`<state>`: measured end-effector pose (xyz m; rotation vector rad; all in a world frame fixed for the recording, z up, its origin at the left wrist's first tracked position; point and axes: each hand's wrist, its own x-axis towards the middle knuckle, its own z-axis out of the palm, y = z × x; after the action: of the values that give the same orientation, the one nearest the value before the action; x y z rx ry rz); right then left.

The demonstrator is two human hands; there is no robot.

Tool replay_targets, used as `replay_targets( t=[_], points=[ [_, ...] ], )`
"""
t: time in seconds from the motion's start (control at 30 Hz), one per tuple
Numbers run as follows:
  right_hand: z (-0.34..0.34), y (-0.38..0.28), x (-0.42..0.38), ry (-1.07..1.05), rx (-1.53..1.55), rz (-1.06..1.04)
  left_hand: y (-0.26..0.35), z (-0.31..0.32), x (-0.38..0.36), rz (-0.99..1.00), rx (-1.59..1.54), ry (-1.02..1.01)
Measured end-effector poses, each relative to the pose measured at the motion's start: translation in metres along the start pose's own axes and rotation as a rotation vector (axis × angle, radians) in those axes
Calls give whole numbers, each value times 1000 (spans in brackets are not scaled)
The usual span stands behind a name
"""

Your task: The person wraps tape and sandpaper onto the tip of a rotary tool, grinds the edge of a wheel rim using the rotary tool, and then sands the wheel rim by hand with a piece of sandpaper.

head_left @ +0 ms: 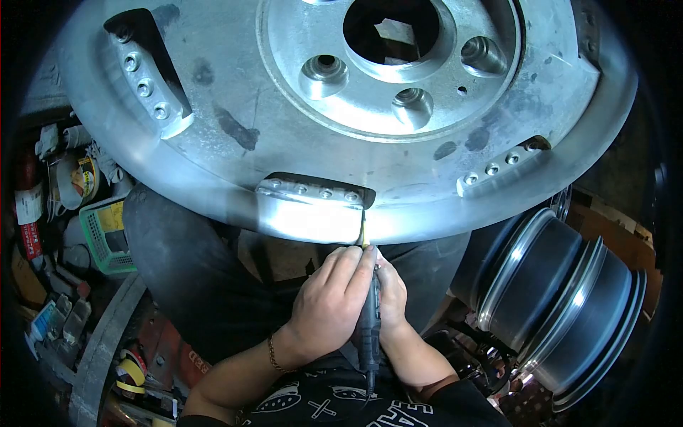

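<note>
My left hand [329, 293], with a bracelet at its wrist, is closed around the front of a slim black rotary tool [371, 320]. My right hand [391, 290] wraps the same tool from the other side, partly hidden behind it. From the tool's nose a thin yellowish bit [365, 231] reaches up to the seam at the right end of a bolted metal insert [309, 213]. That insert sits in the near rim of a large silver metal wheel [213, 167]. A cord leaves the tool's rear end towards my shirt.
Shiny wheel rims [551, 285] are stacked at the right. At the left stand a green plastic basket [107, 238], a red canister [30, 238] and a roll of yellow tape [130, 375]. My knees [188, 263] are under the wheel's near edge.
</note>
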<state>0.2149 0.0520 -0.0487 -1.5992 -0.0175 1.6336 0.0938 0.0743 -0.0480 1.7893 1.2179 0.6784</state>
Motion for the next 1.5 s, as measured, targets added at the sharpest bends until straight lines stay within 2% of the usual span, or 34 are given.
replay_targets(
  t=[0.37,0.73,0.83,1.17,1.23,1.37,1.5],
  points=[
    [4,2,0,-2,5,-17,-1,-2,-1,-13,11,-1],
    [-5,4,3,-110,44,20,-1,-2,-2,-14,8,-21],
    [0,3,2,-62,43,-15,-1,-2,-1,-6,-26,-24],
    [-13,15,6,-96,82,0,-1,1,-1,-15,39,-44],
    [-9,12,2,-22,-16,-63,0,1,0,4,27,-51],
    [-15,16,5,-70,91,-38,0,1,1,12,16,-62],
    [-16,19,6,-63,49,-59,0,-1,2,18,33,-70]
  ],
)
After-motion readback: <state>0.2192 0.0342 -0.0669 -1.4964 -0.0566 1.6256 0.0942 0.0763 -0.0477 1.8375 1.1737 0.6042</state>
